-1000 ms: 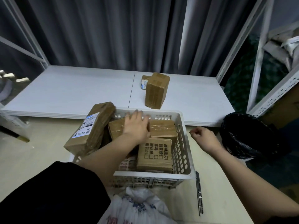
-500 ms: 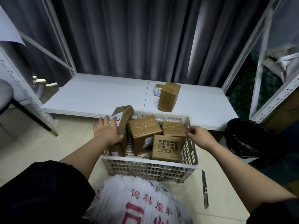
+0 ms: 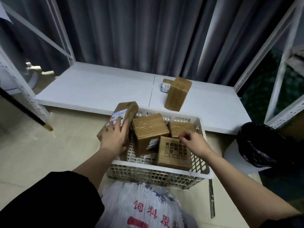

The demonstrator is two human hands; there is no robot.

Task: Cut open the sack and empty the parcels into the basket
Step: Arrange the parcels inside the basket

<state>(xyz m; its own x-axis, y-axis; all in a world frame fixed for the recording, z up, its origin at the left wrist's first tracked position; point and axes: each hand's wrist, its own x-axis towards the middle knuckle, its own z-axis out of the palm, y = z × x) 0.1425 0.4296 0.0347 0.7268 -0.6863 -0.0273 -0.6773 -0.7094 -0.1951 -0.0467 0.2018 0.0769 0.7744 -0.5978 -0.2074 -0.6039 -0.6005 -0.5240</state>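
Note:
A white plastic basket (image 3: 158, 176) stands on the floor in front of me with several brown taped parcels in it. A tall labelled parcel (image 3: 127, 111) leans on the basket's left rim, and my left hand (image 3: 115, 137) presses flat against its outer face. My right hand (image 3: 192, 142) hovers over a parcel with printed squares (image 3: 174, 156), its curled fingertips pinching that parcel's far edge. Between them sits a taped box (image 3: 148, 127), with another (image 3: 179, 127) behind my right hand. The white sack with red characters (image 3: 148, 208) lies crumpled just below the basket.
A slim cutter (image 3: 212, 199) lies on the floor right of the basket. A black bin bag (image 3: 259, 145) stands further right. Two parcels (image 3: 177, 94) rest on the low white platform (image 3: 98, 89). White rack frames rise on both sides, and a black rod (image 3: 24, 111) slants at left.
My right hand moved left from the basket's right rim onto the printed parcel. My left hand slid up the leaning parcel's face. The view drew closer to the basket.

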